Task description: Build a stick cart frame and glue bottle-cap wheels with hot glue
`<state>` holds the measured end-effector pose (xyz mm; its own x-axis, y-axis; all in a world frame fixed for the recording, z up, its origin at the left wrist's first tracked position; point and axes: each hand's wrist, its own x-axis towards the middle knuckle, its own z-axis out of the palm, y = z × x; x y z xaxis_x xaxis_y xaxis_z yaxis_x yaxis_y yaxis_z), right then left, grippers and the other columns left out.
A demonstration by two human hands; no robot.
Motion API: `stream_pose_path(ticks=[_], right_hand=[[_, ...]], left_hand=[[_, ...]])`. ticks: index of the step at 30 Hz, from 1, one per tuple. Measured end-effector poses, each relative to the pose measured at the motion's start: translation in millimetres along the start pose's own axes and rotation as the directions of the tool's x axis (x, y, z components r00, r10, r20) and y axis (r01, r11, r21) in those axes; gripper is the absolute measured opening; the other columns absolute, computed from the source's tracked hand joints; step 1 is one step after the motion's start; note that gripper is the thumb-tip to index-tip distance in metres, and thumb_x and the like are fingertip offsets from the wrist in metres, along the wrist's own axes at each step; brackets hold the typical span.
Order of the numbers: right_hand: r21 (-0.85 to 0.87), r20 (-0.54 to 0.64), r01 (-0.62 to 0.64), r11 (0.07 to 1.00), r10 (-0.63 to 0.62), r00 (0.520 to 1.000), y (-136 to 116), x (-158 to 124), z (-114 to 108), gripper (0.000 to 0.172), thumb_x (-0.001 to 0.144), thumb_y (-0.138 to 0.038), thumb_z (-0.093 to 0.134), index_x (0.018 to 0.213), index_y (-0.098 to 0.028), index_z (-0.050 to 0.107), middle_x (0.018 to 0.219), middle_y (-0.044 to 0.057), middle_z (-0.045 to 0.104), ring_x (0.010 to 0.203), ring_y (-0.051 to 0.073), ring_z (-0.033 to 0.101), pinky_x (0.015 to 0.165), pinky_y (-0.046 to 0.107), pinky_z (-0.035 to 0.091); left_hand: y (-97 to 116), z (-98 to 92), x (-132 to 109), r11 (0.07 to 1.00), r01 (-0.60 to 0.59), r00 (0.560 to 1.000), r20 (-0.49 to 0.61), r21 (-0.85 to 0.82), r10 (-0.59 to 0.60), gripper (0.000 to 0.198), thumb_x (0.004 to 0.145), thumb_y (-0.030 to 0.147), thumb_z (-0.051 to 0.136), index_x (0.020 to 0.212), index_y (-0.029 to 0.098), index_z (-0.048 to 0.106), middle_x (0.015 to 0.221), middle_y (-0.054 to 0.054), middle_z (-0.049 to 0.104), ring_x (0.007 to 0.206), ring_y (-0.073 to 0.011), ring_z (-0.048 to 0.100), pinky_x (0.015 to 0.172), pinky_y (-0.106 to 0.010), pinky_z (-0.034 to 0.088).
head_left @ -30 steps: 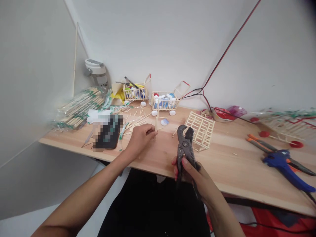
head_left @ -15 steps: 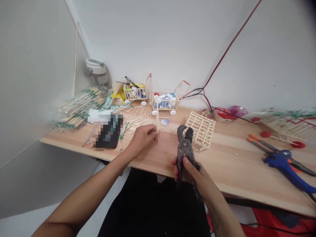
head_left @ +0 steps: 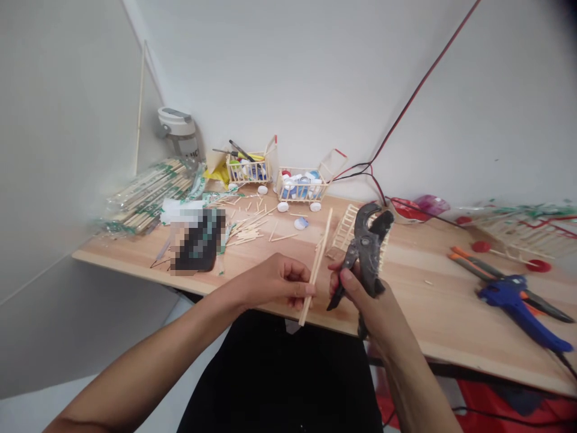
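Observation:
Between the thumb and fingers of my left hand [head_left: 288, 282] is a pair of pale wooden sticks [head_left: 318, 264], held side by side and slanting up to the right. My right hand [head_left: 367, 300] is closed round the handles of a dark pipe cutter [head_left: 366, 249], whose hooked jaw gapes upward. The sticks and the cutter are apart. Behind the cutter, partly covered by it, lies a stick-built lattice frame [head_left: 345, 228]. Short cut sticks [head_left: 247, 228] are scattered beyond my left hand, with a bottle cap [head_left: 301, 223] near them.
Two small stick carts [head_left: 303, 185] full of caps stand by the wall. Bagged sticks [head_left: 148, 192], a jug [head_left: 180, 132] and a black phone-like slab [head_left: 201, 240] are at the left. A blue glue gun [head_left: 518, 300] and orange-handled pliers [head_left: 471, 263] lie at the right.
My left hand has drawn the sticks nearer and to the right, tilting them from upright. My right hand has raised the cutter rightward, so it now covers part of the lattice frame.

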<state>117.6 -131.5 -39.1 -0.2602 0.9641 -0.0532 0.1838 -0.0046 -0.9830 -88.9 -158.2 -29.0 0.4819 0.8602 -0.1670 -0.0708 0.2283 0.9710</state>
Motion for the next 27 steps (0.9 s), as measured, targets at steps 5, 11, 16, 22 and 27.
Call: stream_pose_path(ticks=[5, 11, 16, 22, 27], right_hand=[[-0.137, -0.111, -0.011, 0.990, -0.004, 0.994, -4.8, 0.1, 12.6, 0.041, 0.072, -0.055, 0.069, 0.083, -0.016, 0.068, 0.076, 0.006, 0.069, 0.072, 0.021, 0.062, 0.067, 0.033, 0.051], [-0.145, -0.160, -0.034, 0.989, 0.010, 0.987, 5.9, -1.2, 11.5, 0.040, 0.071, -0.056, 0.069, 0.067, -0.017, 0.061, 0.063, 0.002, 0.063, 0.062, 0.017, 0.056, 0.058, 0.029, 0.046], [-0.167, -0.154, -0.032, 0.985, 0.006, 0.988, 8.3, -0.1, 11.0, 0.043, 0.072, -0.059, 0.067, 0.072, -0.016, 0.064, 0.069, 0.004, 0.066, 0.067, 0.019, 0.058, 0.063, 0.031, 0.047], [-0.245, -0.117, -0.070, 0.967, 0.042, 0.992, 9.8, -0.4, 12.0, 0.043, 0.074, -0.060, 0.065, 0.070, -0.017, 0.062, 0.066, 0.004, 0.063, 0.065, 0.020, 0.057, 0.061, 0.032, 0.046], [-0.306, 0.001, 0.002, 0.952, -0.001, 1.000, 8.0, -2.1, -0.8, 0.048, 0.082, -0.066, 0.055, 0.075, -0.018, 0.062, 0.073, 0.005, 0.065, 0.072, 0.021, 0.060, 0.068, 0.032, 0.047]], left_hand=[[-6.2, 13.1, 4.3, 0.996, 0.068, 0.997, 0.051, -0.065, -0.064, 0.044, 0.070, 0.052, 0.079, 0.073, 0.011, 0.062, 0.062, 0.002, 0.057, 0.055, -0.0068, 0.052, 0.056, -0.019, 0.042], [-10.8, 18.9, 7.6, 1.000, 0.012, 1.000, -0.021, 0.013, -0.011, 0.044, 0.074, 0.054, 0.074, 0.077, 0.011, 0.062, 0.068, 0.000, 0.062, 0.064, -0.0095, 0.056, 0.064, -0.021, 0.044], [-19.9, 24.3, 15.5, 0.996, -0.088, 0.991, -0.105, -0.009, 0.086, 0.046, 0.082, 0.058, 0.064, 0.081, 0.013, 0.060, 0.071, -0.004, 0.067, 0.068, -0.0125, 0.061, 0.069, -0.024, 0.045], [-19.5, 24.7, 12.8, 0.995, -0.078, 0.992, -0.093, 0.056, 0.083, 0.044, 0.084, 0.056, 0.062, 0.076, 0.013, 0.059, 0.067, -0.003, 0.064, 0.061, -0.0109, 0.057, 0.062, -0.022, 0.043], [-10.6, 21.8, 4.6, 0.999, -0.034, 0.991, -0.127, -0.007, 0.033, 0.040, 0.082, 0.051, 0.068, 0.077, 0.012, 0.059, 0.064, -0.002, 0.064, 0.059, -0.0102, 0.057, 0.061, -0.021, 0.043]])
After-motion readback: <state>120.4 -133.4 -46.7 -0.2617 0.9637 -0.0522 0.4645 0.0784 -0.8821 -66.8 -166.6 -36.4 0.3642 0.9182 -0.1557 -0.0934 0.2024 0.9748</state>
